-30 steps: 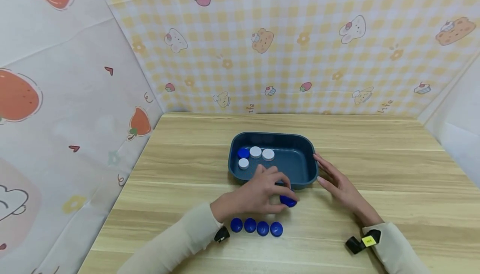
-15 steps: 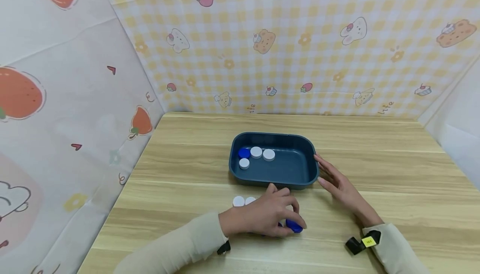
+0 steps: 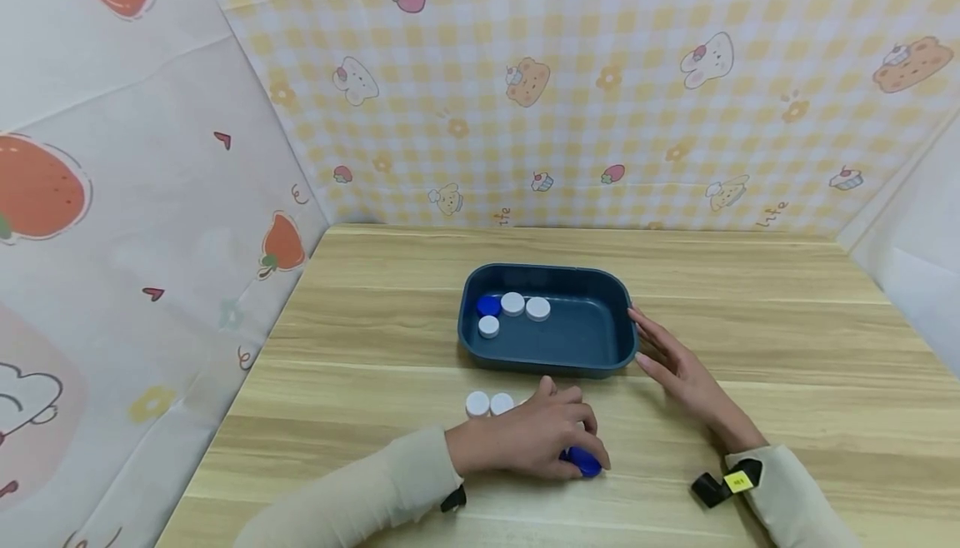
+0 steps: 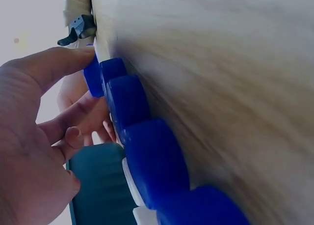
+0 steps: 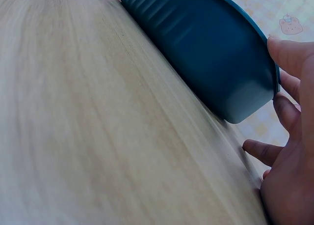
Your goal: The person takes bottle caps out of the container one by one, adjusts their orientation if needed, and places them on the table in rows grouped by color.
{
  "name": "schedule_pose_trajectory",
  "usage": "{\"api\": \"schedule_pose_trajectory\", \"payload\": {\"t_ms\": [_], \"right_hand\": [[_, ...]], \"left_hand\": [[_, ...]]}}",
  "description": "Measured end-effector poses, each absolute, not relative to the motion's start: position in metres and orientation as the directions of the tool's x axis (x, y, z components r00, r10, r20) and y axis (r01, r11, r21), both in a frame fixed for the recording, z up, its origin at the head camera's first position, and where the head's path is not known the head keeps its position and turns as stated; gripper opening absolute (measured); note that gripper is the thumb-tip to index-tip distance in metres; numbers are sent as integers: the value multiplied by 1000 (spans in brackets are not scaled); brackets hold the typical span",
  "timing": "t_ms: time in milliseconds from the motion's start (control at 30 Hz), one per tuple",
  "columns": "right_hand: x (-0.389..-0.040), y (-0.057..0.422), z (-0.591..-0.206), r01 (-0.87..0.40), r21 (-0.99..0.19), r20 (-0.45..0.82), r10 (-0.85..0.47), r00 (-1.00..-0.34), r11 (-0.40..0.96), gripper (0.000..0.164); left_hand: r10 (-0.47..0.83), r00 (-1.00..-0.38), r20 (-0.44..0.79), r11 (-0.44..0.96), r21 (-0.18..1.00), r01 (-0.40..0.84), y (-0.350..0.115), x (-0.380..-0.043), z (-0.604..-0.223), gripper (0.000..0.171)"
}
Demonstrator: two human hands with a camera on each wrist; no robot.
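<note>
Head view: I am pinching a blue cap (image 3: 587,462) between finger and thumb of my left hand (image 3: 546,433), just beside a row of blue caps (image 4: 156,162). White caps (image 3: 500,403) are lying nearer the tray (image 3: 588,336), whose end my right hand (image 3: 684,375) is touching, fingers loosely apart. Four caps (image 3: 513,305) are sitting inside.

Left arm (image 3: 360,485) slants in pretty far, pale sleeve (image 3: 408,469) down to the wrist, and the left hand (image 3: 543,433) is palm-down, thumb (image 4: 64,62) and index finger (image 4: 73,116) in a pinch, other fingers kinda bent. Right arm (image 3: 795,494) angles in opposite, same sleeve. From where I'm standing the right hand (image 3: 690,377) looks relaxed, fingers (image 3: 656,334) mostly straight, thumb apart.
</note>
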State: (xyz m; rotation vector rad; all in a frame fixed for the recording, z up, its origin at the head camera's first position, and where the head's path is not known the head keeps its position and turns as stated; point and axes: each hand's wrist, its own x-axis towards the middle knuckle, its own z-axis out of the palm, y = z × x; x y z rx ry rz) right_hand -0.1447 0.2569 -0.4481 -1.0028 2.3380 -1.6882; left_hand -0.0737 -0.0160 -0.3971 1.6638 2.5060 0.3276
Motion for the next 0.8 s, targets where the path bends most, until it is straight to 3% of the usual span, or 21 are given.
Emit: {"api": "schedule_pose_trajectory", "payload": {"t_ms": [600,800], "right_hand": [[-147,258,-451,-456,-867,287,-543,-789,203,60],[-147,258,-452,-461,-865,292,-548,-784,199,60]], "left_hand": [[923,-384,-29,381,229,896,-15,-72,-400,33],[916,-399,-23,390,280,878,-18,-75,-400,38]]}}
